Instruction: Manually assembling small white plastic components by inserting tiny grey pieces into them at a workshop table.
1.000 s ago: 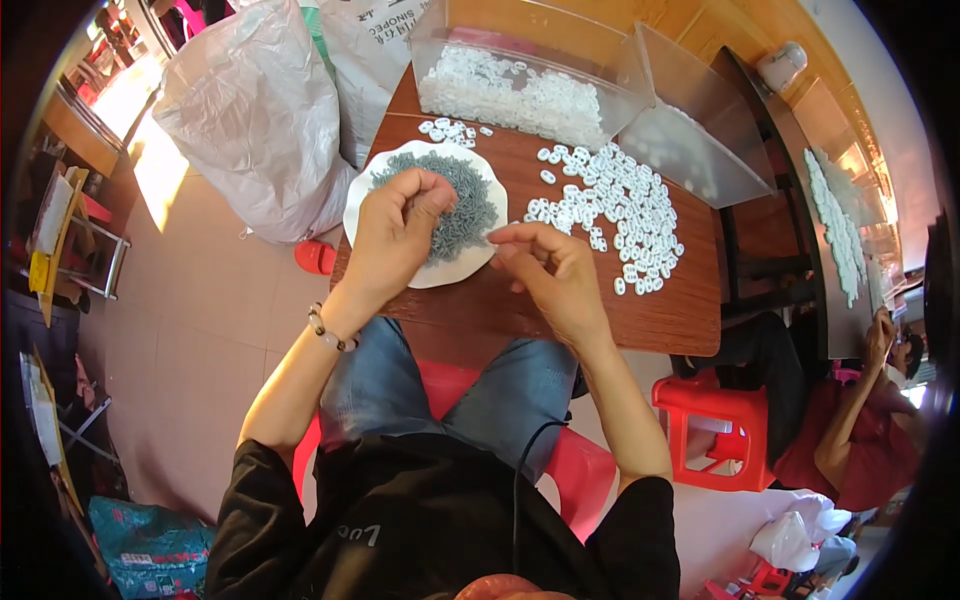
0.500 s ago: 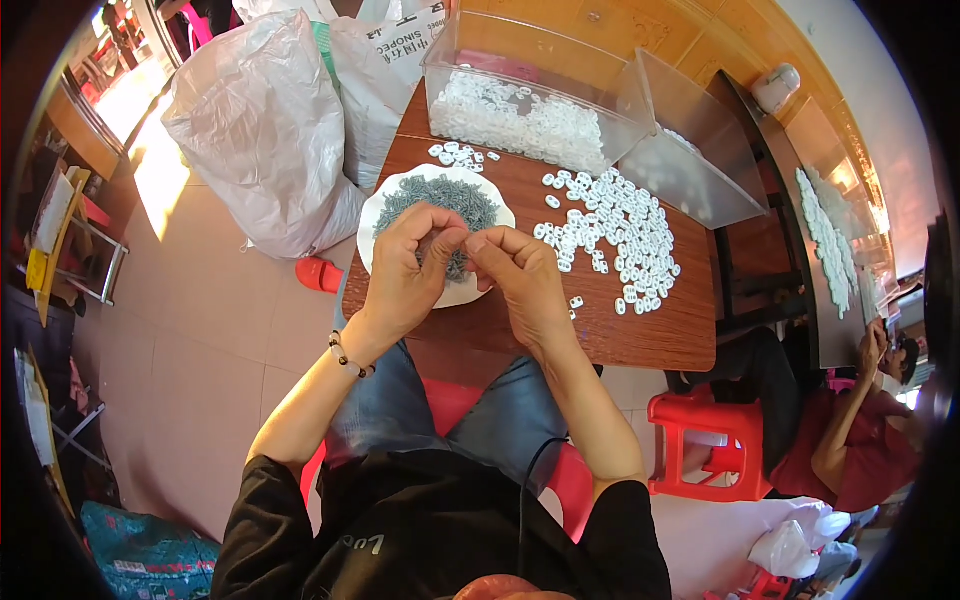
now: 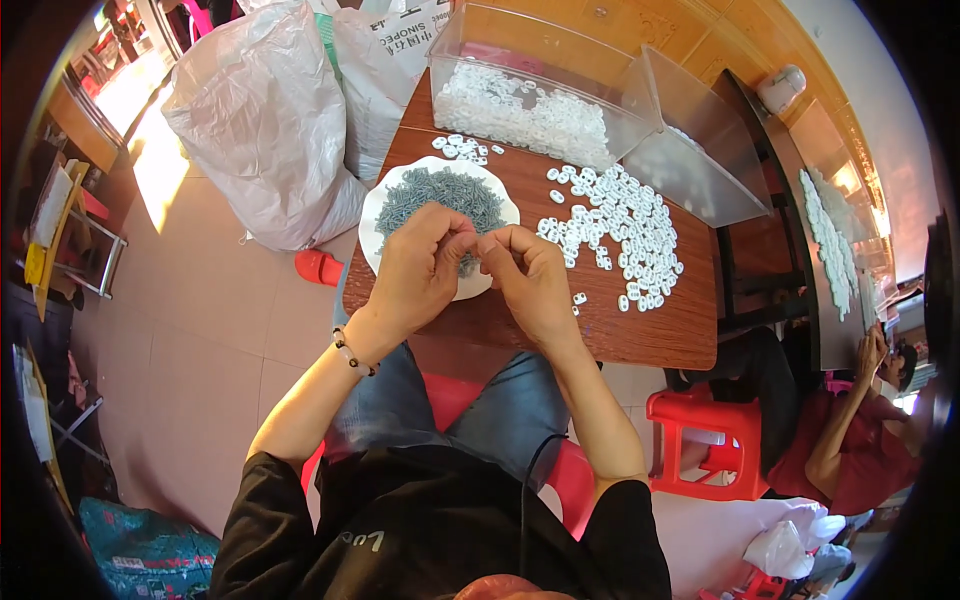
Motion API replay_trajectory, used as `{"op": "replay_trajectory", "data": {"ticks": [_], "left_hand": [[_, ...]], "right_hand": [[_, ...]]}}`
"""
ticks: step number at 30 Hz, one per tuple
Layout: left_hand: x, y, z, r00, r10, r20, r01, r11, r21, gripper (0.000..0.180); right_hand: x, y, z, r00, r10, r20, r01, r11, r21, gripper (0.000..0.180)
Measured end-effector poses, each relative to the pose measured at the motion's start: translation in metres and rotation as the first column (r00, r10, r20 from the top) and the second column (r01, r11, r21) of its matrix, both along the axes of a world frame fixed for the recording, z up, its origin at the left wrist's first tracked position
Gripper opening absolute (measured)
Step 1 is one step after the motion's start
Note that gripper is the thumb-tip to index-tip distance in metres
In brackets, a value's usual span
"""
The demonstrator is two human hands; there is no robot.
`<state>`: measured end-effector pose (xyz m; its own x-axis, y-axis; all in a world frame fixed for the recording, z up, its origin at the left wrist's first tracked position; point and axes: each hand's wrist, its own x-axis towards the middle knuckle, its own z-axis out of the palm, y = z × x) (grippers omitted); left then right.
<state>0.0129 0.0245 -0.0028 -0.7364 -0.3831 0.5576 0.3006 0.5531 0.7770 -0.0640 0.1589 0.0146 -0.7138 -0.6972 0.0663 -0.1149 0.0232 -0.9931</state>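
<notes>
Both my hands meet over the near edge of a white scalloped plate (image 3: 369,218) heaped with small grey screw-like pieces (image 3: 425,189). The thumb and fingers of my left hand (image 3: 418,270) are pinched together, and the fingertips of my right hand (image 3: 538,285) pinch against them. Whatever lies between the fingertips is too small to make out. To the right of the plate, small white oval plastic pieces with two holes (image 3: 645,232) are spread over the brown wooden table (image 3: 640,343). A smaller group of white pieces (image 3: 462,148) lies behind the plate.
A clear bin (image 3: 530,125) of white pieces stands at the table's back, with another clear bin (image 3: 690,172) beside it. Large white sacks (image 3: 262,130) stand left. A red stool (image 3: 708,445) and a seated person (image 3: 850,440) are at the right, by a dark table.
My hands stay pinched together at nearly the same place, with slight shifts of the fingers. The whole view has shifted a little.
</notes>
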Motion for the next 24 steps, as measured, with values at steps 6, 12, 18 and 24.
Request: {"op": "replay_trajectory", "data": {"ticks": [6, 12, 18, 24], "left_hand": [[0.003, 0.000, -0.001, 0.993, -0.101, 0.057, 0.087, 0.973, 0.214, 0.006], [0.004, 0.004, -0.003, 0.990, -0.143, 0.011, 0.139, 0.972, 0.191, 0.006], [0.008, 0.016, -0.005, 0.984, -0.152, 0.092, 0.115, 0.939, 0.325, 0.005], [0.007, 0.040, -0.005, 0.931, -0.344, 0.123, 0.150, 0.666, 0.731, 0.015]], "right_hand": [[-0.004, 0.003, -0.001, 1.000, 0.023, -0.019, -0.024, 0.999, -0.026, 0.019], [-0.007, 0.009, -0.001, 1.000, 0.030, -0.002, -0.030, 1.000, -0.003, 0.020], [-0.006, 0.026, 0.003, 0.999, 0.034, 0.024, -0.036, 0.996, 0.081, 0.020], [0.002, 0.064, 0.008, 0.955, -0.006, 0.298, 0.030, 0.997, -0.077, 0.021]]}}
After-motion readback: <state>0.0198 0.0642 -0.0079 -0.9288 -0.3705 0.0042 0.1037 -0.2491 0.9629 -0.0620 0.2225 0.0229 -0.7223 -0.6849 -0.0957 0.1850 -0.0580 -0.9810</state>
